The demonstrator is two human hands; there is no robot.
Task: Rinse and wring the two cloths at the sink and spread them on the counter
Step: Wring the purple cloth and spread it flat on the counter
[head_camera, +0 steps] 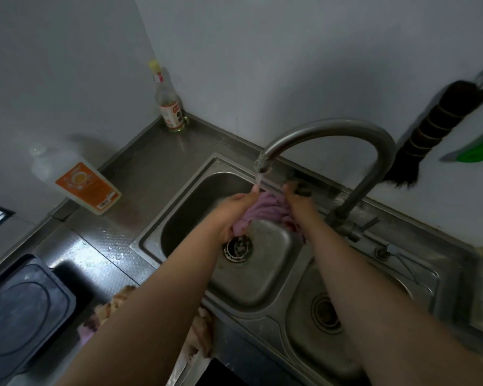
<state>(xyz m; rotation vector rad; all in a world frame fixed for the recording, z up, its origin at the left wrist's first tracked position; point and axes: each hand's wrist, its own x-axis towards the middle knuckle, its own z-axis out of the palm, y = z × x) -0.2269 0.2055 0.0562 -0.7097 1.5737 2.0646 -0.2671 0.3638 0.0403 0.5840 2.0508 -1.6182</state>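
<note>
Both hands hold a bunched purple cloth over the left sink basin, under the faucet spout. Water runs from the spout onto the cloth. My left hand grips the cloth's left end and my right hand grips its right end. A second cloth, pinkish-beige with a purple patch, lies crumpled on the counter's front edge, largely hidden under my left forearm.
A clear bottle with an orange label lies at the left wall. A tall bottle stands in the back corner. A black induction hob sits bottom left. A right sink basin adjoins. A dark brush hangs on the wall.
</note>
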